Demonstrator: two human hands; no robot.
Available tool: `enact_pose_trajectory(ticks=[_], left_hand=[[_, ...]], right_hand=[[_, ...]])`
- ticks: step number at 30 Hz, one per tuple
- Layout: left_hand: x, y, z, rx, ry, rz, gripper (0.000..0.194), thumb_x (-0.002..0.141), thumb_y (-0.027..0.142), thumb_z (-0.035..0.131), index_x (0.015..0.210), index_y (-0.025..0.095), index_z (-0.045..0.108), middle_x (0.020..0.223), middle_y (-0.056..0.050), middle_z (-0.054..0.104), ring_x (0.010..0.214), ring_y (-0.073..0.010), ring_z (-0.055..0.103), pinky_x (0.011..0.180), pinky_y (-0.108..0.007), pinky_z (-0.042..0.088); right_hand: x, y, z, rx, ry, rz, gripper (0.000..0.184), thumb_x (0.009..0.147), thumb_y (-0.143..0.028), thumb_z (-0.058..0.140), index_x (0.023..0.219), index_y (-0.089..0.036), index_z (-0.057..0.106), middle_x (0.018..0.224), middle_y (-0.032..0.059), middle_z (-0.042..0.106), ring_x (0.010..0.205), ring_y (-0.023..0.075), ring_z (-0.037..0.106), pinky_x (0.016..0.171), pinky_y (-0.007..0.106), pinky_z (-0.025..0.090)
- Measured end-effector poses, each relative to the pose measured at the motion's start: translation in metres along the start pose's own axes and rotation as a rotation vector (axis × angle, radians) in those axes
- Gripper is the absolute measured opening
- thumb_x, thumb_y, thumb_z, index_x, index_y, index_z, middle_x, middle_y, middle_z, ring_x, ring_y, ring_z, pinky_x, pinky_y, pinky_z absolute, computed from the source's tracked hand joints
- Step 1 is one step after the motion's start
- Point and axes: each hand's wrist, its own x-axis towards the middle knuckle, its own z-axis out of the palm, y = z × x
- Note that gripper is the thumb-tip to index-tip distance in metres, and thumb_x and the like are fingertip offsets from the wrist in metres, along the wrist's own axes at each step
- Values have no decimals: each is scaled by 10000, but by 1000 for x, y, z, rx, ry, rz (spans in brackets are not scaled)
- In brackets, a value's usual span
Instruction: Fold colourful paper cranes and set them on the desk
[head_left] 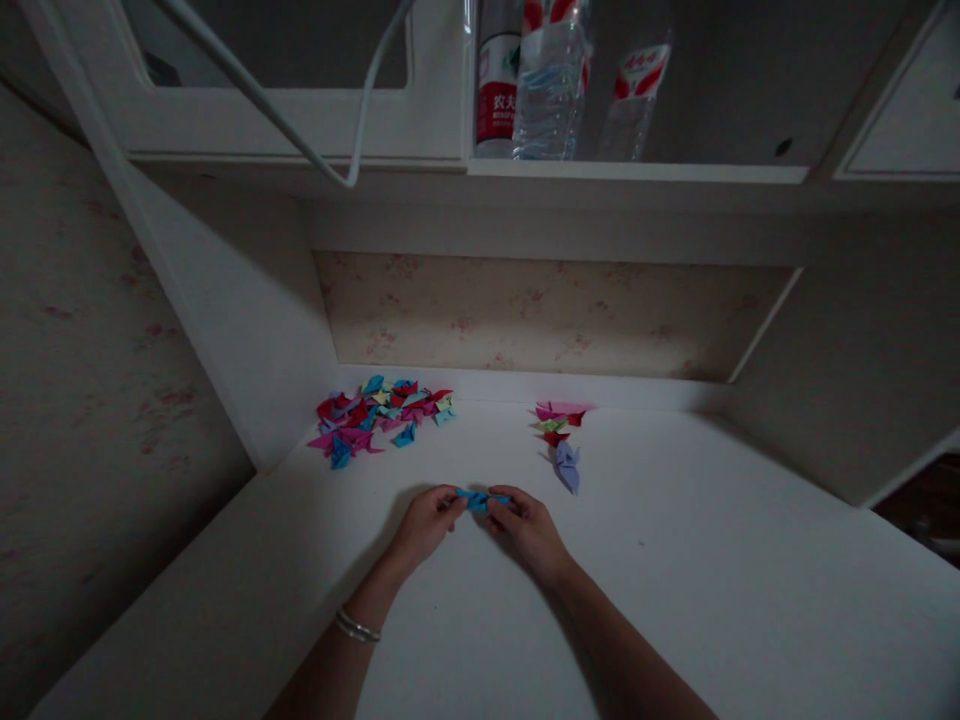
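A small blue folded paper piece (478, 500), which looks like an origami crane, is stretched between my two hands over the white desk (480, 620). My left hand (427, 522) pinches its left end between thumb and fingers. On the right end, my right hand (527, 527) has a similar pinch. Beyond and to the right lies a lavender paper crane (568, 466), with a few pink, green and red ones (559, 413) behind it. A heap of many-coloured paper cranes (375, 415) rests at the back left of the desk.
Above the desk hangs a shelf (637, 172) holding plastic bottles (551, 95). A white cable (300, 140) dangles in front of the cabinet at upper left. Side panels (225, 300) close in the desk on both sides, and flowered wallpaper (525, 310) shows at the back.
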Motion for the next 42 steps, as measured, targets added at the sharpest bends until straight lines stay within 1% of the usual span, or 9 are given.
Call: enact_pose_trajectory(ticks=[3,5,9,18,27,33,37,42], left_hand=[[0,3,0,10,6,-12,353,771,491,576,812,143,624,528,56,483,465,-91,413,459,-211,293],[-1,4,0,32,4,-10,367,784,504,558,792,142,619,505,62,460,450,-88,388,445,-213,272],[-1,3,-1,28,6,-10,381,786,514,554,806,140,622,504,60,458,453,-91,390,439,-214,260],[-3,11,0,-13,32,-28,335,749,477,590,761,145,624,474,67,451,444,-89,382,468,-223,282],[-2,10,0,-35,26,-32,377,730,524,605,755,148,625,475,71,436,444,-85,374,465,-221,272],[-1,6,0,-26,20,-25,371,744,513,598,791,146,625,485,67,445,450,-87,382,464,-218,276],[0,5,-1,-15,3,-22,375,751,518,589,783,146,622,498,67,441,459,-88,389,466,-215,269],[-2,7,0,-17,7,-18,369,742,520,599,750,152,607,492,74,429,454,-83,371,475,-216,275]], right_hand=[[1,3,-2,-11,-25,-24,361,731,-488,702,854,-151,659,624,11,619,548,110,512,529,240,364],[2,4,-4,-76,-20,-40,334,766,-486,664,810,-155,654,605,-1,597,537,105,490,515,233,343],[4,7,-7,-181,-12,-63,315,801,-482,618,793,-168,644,570,-19,564,521,104,463,498,227,319],[2,5,-7,-249,-2,-72,332,818,-500,585,767,-175,629,584,-14,565,528,112,461,500,229,321],[1,3,-6,-242,17,-74,368,801,-542,596,719,-184,624,567,-9,551,501,108,445,465,229,302],[-1,3,-2,-94,-16,-18,370,778,-542,632,796,-173,613,515,-33,530,412,79,397,409,215,272],[1,3,-2,5,21,-1,379,740,-538,671,853,-180,622,534,-36,551,406,76,409,392,211,273],[0,-3,-1,-17,53,9,408,732,-569,656,812,-170,643,508,-36,545,388,67,368,385,219,242]])
